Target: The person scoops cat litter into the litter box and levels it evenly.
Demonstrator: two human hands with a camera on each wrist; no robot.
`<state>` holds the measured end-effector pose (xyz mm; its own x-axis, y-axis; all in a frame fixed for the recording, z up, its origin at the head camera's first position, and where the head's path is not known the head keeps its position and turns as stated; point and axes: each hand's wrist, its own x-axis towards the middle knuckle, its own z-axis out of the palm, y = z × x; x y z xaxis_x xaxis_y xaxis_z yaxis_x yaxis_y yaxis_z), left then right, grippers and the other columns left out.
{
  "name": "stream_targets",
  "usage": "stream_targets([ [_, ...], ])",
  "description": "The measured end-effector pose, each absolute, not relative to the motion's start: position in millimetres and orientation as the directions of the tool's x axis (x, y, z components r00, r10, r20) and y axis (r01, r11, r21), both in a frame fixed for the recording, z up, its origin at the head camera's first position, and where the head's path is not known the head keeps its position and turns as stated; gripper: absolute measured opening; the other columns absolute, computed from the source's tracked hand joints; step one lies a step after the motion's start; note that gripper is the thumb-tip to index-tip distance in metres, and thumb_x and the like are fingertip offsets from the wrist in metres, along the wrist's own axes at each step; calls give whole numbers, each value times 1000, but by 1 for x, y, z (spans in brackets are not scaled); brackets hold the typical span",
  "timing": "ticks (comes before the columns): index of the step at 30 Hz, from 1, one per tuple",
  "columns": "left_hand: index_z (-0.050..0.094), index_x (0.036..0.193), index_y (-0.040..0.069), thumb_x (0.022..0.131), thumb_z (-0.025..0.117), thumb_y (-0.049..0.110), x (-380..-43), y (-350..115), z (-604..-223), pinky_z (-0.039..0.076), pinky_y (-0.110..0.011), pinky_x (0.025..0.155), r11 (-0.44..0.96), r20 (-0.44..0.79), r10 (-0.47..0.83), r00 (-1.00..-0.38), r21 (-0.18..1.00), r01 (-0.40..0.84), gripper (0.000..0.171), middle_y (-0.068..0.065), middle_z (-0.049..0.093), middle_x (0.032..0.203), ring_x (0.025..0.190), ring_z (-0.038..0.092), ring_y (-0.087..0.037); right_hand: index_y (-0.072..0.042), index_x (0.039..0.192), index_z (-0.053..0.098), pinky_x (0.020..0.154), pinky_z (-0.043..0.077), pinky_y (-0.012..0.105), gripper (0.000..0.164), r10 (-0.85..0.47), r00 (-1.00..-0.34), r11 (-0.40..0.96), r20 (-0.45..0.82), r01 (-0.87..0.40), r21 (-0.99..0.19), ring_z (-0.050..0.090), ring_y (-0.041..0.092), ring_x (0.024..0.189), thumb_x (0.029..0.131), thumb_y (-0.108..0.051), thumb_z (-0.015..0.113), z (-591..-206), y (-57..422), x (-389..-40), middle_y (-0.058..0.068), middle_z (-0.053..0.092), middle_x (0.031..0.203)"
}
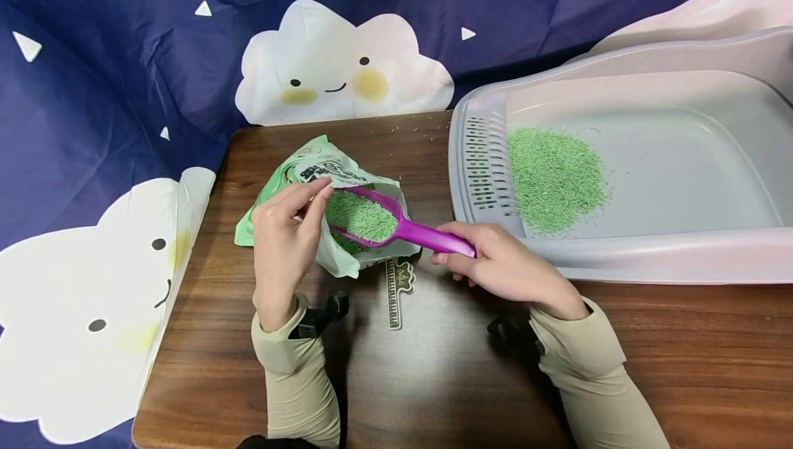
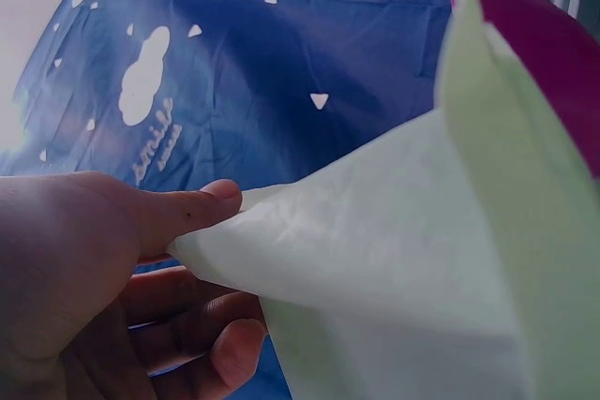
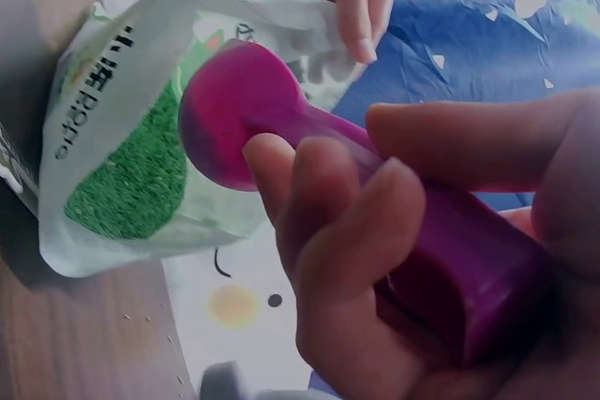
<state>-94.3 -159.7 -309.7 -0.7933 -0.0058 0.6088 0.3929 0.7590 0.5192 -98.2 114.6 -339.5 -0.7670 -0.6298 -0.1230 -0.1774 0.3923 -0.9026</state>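
My right hand (image 1: 504, 263) grips the handle of a purple scoop (image 1: 427, 234), thumb along one side and fingers curled beneath. Light green pellets (image 1: 365, 217) fill the scoop, whose front part lies inside the mouth of a white and green plastic bag (image 1: 337, 256). With thumb and forefinger, my left hand (image 1: 285, 239) pinches the bag's edge; the left wrist view shows the white film (image 2: 375, 231) stretched from those fingertips. Seen from the right wrist, the scoop's rounded back (image 3: 225, 114) is toward the camera, and green pellets show through a window (image 3: 136, 175) in the bag.
A grey litter box (image 1: 669, 253) stands at the right with a pile of green pellets (image 1: 554, 180) beside its slotted end (image 1: 483, 166). A small ruler-like piece (image 1: 394, 297) lies in front of the bag. Stray pellets dot the wooden table (image 1: 210, 339); a blue cloud-print cloth (image 1: 186, 77) hangs behind.
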Motion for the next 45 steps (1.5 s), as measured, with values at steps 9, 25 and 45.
stream_targets([
  [9,77,99,4,92,66,14,-94,-160,-309,38,-11,57,759,607,-8,-795,521,390,16,-7,73,81,60,52,-8,-11,119,63,48,52,30,27,-632,-763,390,-134,-163,-906,59,19,56,93,-18,63,-333,130,-100,0,64,72],
  [25,77,99,5,92,66,14,-93,-160,-309,38,-11,57,763,600,-12,-800,523,380,16,-6,73,82,60,53,-8,-17,116,65,50,52,30,23,-638,-758,400,-133,-179,-899,59,14,59,94,-19,63,-323,155,-100,1,65,76],
  [45,77,98,5,92,66,12,-93,-160,-309,38,-10,57,752,603,-12,-798,531,390,15,-6,72,80,60,51,-8,-15,120,63,50,50,29,24,-673,-728,343,-126,-156,-926,60,15,63,97,-13,57,-312,186,-96,-1,70,82],
])
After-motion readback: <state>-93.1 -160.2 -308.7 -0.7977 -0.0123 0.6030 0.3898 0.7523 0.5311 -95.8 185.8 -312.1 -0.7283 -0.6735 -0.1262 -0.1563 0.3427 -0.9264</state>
